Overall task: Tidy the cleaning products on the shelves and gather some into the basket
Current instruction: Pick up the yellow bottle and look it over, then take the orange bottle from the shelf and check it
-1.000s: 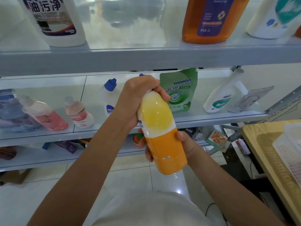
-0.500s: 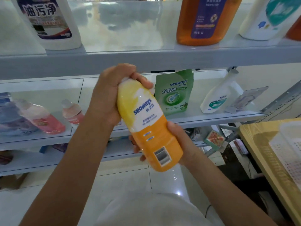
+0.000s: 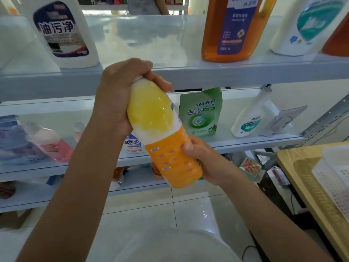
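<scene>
The yellow-and-orange bottle is in the air in front of the shelves. It is tilted, with its top toward the upper left and its base toward the lower right. The left hand closes curled fingers over the top of the bottle and hides the cap. The right hand grips the orange lower part from the right, thumb on the near face.

On the top shelf a white jug with a dark label stands near the left end. An amber jug and a white bottle with a teal label stand toward the right end.

On the middle shelf a green pouch stands upright just behind the held bottle. A white spray bottle leans to its right. A pink bottle lies on its side near the left end, and a small white bottle shows partly behind the left wrist.

At the right edge of the view a white mesh basket sits on a wooden tabletop, well apart from the held bottle.
</scene>
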A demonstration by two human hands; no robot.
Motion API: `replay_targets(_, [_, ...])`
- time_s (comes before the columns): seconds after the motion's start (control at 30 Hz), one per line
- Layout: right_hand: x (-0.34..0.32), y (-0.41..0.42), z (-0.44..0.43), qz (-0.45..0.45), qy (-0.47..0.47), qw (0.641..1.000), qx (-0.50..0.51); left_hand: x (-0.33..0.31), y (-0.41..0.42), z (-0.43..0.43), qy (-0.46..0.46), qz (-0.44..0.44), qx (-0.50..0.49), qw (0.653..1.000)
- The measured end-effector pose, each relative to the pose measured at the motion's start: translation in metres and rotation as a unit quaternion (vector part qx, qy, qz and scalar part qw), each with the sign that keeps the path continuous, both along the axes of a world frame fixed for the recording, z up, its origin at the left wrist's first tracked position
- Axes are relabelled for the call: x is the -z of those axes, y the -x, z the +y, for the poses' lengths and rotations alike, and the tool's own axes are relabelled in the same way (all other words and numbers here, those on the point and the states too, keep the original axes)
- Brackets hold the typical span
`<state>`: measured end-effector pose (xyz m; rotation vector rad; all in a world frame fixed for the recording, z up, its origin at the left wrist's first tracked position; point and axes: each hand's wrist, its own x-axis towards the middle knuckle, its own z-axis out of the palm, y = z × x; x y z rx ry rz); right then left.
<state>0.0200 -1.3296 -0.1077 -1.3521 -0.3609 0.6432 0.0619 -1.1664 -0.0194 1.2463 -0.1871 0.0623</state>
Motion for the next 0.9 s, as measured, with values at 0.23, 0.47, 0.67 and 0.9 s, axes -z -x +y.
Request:
replay_targets(0.23, [-0.009, 0.004, 0.026, -0.419, 0.365, 0.758, 0.342, -0.011, 0.011, -0.020, -0.066, -0.056, -0.230, 0.969])
replay_targets(0.47, [-0.033, -0.004, 0.029, -0.338, 0.276, 0.842, 0.318, -0.033, 0.012, -0.018, -0.217, -0.153, -0.258, 0.929])
replay_targets(0.67, [-0.073, -0.028, 0.014, -0.312, 0.173, 0.887, 0.294, 0.001, -0.002, 0.015, -0.226, -0.249, -0.280, 0.899])
replay_targets(0.9, [-0.110, -0.090, 0.028, -0.324, 0.084, 0.886, 0.322, 0.110, -0.063, 0.048, -0.616, -0.338, -0.376, 0.604])
